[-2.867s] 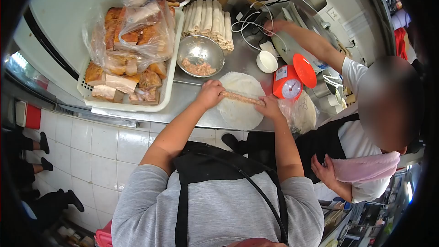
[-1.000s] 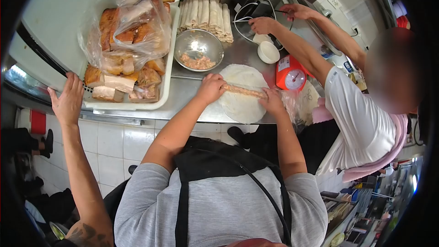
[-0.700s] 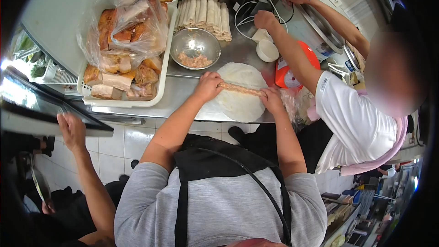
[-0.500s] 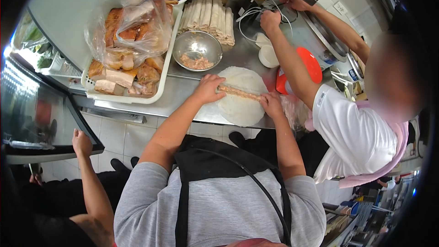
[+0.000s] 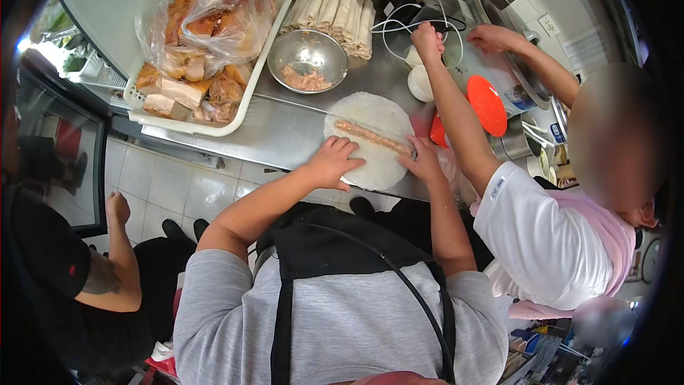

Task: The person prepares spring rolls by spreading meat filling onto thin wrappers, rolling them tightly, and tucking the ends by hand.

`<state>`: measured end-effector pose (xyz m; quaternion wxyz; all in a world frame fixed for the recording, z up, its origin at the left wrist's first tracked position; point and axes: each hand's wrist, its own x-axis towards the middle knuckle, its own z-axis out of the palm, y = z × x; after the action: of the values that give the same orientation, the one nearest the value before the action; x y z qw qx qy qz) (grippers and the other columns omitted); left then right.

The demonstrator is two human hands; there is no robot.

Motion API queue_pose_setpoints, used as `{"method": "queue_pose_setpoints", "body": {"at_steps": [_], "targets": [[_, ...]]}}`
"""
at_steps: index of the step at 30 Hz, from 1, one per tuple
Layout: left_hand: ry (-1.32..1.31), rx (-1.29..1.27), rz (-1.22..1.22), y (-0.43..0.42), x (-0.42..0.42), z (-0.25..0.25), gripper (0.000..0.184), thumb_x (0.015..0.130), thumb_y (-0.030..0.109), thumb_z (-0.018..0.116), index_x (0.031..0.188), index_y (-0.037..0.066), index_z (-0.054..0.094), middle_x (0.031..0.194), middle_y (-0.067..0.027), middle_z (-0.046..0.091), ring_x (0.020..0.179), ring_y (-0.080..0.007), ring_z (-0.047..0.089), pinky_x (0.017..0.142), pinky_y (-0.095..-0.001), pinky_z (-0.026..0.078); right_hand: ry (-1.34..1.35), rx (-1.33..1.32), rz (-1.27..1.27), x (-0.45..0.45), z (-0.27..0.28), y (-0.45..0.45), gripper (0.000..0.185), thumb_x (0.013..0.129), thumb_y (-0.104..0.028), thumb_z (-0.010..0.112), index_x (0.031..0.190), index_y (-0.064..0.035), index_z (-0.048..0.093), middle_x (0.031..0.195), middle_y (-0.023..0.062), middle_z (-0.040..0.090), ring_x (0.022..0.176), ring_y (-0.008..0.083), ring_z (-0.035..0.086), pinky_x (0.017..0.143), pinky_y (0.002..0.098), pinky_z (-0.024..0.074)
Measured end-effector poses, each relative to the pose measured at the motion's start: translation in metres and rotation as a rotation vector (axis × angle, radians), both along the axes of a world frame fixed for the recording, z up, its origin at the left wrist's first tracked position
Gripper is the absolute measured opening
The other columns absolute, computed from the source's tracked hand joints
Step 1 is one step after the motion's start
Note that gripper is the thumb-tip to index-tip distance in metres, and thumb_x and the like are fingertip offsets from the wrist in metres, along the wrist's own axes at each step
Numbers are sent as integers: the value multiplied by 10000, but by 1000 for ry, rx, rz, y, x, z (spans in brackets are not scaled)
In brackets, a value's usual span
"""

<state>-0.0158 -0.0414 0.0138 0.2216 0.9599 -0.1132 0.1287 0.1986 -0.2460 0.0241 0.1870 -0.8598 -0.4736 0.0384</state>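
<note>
A strip of minced filling [image 5: 372, 137] lies across a round white wrapper [image 5: 377, 110] at the counter's front edge. My left hand [image 5: 333, 163] rests at the wrapper's lower left edge, its fingers spread and nothing in them. At the strip's right end, my right hand [image 5: 422, 159] has its fingers pressed together on the wrapper's edge; what they pinch is too small to make out. Above the wrapper stands a metal bowl [image 5: 308, 61] with minced filling in it. Finished white rolls [image 5: 331, 11] are stacked behind the bowl.
A white tray [image 5: 246, 100] of meat chunks, partly under a plastic bag, stands left. A co-worker at the right holds a white cable [image 5: 459, 36] over the counter, near a red scale [image 5: 487, 105] and white cup [image 5: 420, 84]. Another person stands left by an open glass door [image 5: 78, 150].
My left hand has let go of the strip's left end and moved down to the wrapper's lower left edge. At the left, a person has come in and the glass door has swung open.
</note>
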Motion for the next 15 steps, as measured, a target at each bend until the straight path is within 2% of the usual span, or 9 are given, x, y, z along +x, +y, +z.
{"method": "queue_pose_setpoints", "body": {"at_steps": [4,7,10,13,15], "targets": [[-91,3,12,-10,7,-12,338,654,291,680,968,175,631,1060,-51,512,1051,-257,432,909,-417,310,-110,-41,105,-57,38,11,704,541,-348,771,1150,-101,519,1106,142,481,1058,312,443,879,431,378],[-116,-2,35,-9,18,-22,163,697,229,630,838,148,631,942,-31,536,956,-235,477,839,-393,359,-58,18,244,-90,28,17,668,540,-360,768,1123,-122,542,1112,122,475,1064,303,429,861,436,376],[7,11,71,-5,24,-21,132,718,199,609,829,128,609,903,-40,532,906,-240,492,796,-384,381,-47,57,180,-102,14,22,531,593,-286,745,1067,-122,572,1069,95,503,1031,290,452,845,405,381],[118,-102,155,2,33,-13,151,720,207,614,841,118,595,889,-46,538,911,-238,498,770,-377,393,-113,140,64,-94,-10,27,326,657,-181,696,959,-95,606,963,81,559,941,291,511,811,386,411],[-166,-76,125,10,28,-3,135,729,198,611,836,119,585,844,-37,548,879,-233,515,758,-367,401,-16,172,-15,-85,-13,28,236,678,-121,667,903,-79,613,894,87,581,879,293,543,775,371,435]]}}
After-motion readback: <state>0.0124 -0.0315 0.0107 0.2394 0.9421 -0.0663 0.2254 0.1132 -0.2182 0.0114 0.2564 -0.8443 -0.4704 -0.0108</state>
